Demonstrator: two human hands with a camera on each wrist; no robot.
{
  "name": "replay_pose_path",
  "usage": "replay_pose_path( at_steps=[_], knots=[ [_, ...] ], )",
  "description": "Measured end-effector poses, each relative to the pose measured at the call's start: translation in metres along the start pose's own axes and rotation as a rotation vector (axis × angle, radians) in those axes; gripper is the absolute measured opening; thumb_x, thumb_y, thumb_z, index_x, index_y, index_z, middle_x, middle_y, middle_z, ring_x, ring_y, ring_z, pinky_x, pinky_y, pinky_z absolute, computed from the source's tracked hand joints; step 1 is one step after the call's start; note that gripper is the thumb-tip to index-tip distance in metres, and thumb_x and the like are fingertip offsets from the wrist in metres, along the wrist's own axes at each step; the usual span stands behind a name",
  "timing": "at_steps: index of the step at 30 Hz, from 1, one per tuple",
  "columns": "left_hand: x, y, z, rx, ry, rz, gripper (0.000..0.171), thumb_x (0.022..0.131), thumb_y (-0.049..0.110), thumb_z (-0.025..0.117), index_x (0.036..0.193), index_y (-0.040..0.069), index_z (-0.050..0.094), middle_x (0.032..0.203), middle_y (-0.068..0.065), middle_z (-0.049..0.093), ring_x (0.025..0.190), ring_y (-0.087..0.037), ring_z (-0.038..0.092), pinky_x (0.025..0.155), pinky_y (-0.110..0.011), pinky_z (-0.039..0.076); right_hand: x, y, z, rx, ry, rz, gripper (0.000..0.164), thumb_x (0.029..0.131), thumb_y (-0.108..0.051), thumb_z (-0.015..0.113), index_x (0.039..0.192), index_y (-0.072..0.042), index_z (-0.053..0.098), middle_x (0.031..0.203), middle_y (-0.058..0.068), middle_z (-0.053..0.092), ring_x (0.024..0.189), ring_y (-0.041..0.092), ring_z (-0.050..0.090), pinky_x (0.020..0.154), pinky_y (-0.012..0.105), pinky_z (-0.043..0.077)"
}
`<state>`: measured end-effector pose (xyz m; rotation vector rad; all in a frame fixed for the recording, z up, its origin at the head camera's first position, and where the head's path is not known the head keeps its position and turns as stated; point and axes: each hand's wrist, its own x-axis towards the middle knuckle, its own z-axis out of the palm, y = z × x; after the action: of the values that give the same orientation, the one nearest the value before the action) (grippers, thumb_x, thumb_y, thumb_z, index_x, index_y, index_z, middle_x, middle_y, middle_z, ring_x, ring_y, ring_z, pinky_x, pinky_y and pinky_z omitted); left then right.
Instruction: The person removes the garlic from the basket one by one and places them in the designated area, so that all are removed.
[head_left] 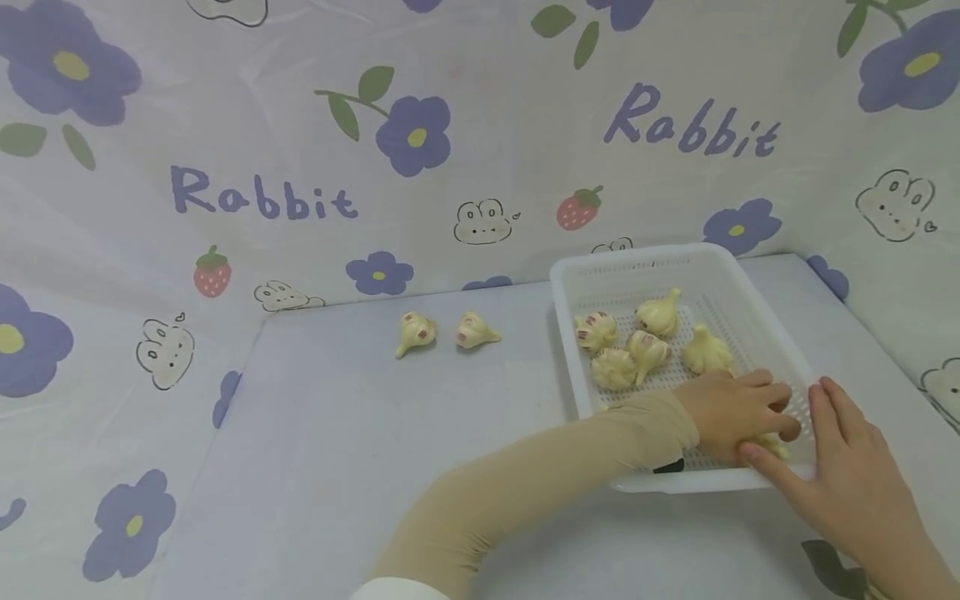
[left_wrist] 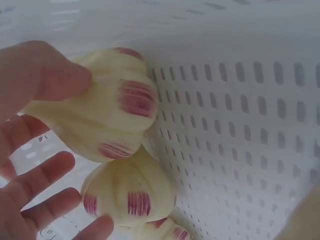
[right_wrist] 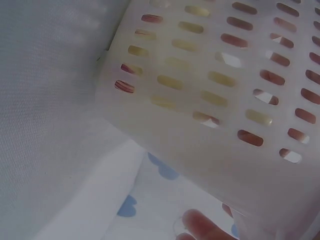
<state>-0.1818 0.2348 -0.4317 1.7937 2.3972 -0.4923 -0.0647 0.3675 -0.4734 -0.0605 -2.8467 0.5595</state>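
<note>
Left hand (head_left: 727,414) pinching a garlic bulb (left_wrist: 112,107) at four o'clock inside the white basket (head_left: 712,481); right hand (head_left: 858,467), fingers nearly straight, resting against it; steady bracing and clearance from neighbouring bulbs (left_wrist: 131,185) favour control

At the basket's (head_left: 712,481) near right corner, the left hand (head_left: 738,412) hides most of a garlic bulb (head_left: 775,448). A tan sleeve (head_left: 547,467) covers some of the left edge. The right wrist view cuts off most of the right hand (head_left: 862,467).
</note>
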Motion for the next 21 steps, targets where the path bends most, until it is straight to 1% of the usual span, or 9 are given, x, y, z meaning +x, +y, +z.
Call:
replay_pose_path(
  at_steps=[2,5,9,13,16,21],
  knots=[
    [0.0008,0.0008,0.0007,0.007,0.001,0.012,0.044,0.105,0.054,0.052,0.148,0.048,0.045,0.157,0.015,0.037,0.14,-0.003,0.034,0.102,-0.016,0.042,-0.0001,-0.0002,-0.0001,0.003,-0.005,0.004,0.116,0.094,-0.06,0.067,0.159,0.014,0.007,0.166,0.039,0.008,0.136,0.071,0.024,0.114,0.079,0.014],
    [0.0011,0.0018,0.0012,0.006,-0.008,0.024,0.044,0.107,0.051,0.049,0.15,0.047,0.044,0.156,0.015,0.038,0.137,-0.002,0.036,0.101,-0.015,0.042,0.0,0.0,-0.0003,0.012,0.006,-0.004,0.115,0.093,-0.059,0.068,0.16,0.014,0.008,0.166,0.039,0.009,0.136,0.071,0.025,0.115,0.078,0.014],
    [0.0002,0.0024,0.0017,-0.013,-0.038,0.045,0.042,0.109,0.046,0.046,0.151,0.046,0.045,0.155,0.017,0.04,0.135,-0.001,0.038,0.106,-0.015,0.038,0.0003,0.0006,-0.001,0.028,0.033,-0.029,0.114,0.092,-0.056,0.071,0.159,0.014,0.012,0.164,0.04,0.014,0.132,0.071,0.029,0.11,0.08,0.02],
    [-0.0006,0.0021,0.0025,-0.018,-0.067,0.056,0.042,0.11,0.044,0.045,0.151,0.046,0.044,0.156,0.018,0.041,0.136,-0.002,0.039,0.11,-0.016,0.034,0.0005,0.0012,-0.0013,0.04,0.048,-0.047,0.113,0.091,-0.055,0.073,0.159,0.014,0.014,0.164,0.04,0.016,0.129,0.072,0.031,0.106,0.081,0.023],
    [-0.0002,0.0018,0.0033,-0.032,-0.077,0.057,0.042,0.11,0.042,0.045,0.151,0.046,0.042,0.153,0.017,0.043,0.134,-0.003,0.04,0.108,-0.018,0.036,0.0002,0.0011,-0.0013,0.043,0.05,-0.045,0.113,0.091,-0.055,0.073,0.159,0.014,0.014,0.164,0.039,0.016,0.128,0.072,0.032,0.107,0.081,0.022],
    [0.001,0.0019,0.0052,-0.05,-0.098,0.057,0.043,0.11,0.039,0.045,0.152,0.047,0.04,0.153,0.015,0.042,0.134,-0.005,0.04,0.108,-0.019,0.036,0.0002,0.0009,-0.0014,0.037,0.055,-0.041,0.114,0.09,-0.056,0.073,0.159,0.015,0.016,0.163,0.04,0.018,0.126,0.071,0.033,0.103,0.081,0.026]
  ],
)
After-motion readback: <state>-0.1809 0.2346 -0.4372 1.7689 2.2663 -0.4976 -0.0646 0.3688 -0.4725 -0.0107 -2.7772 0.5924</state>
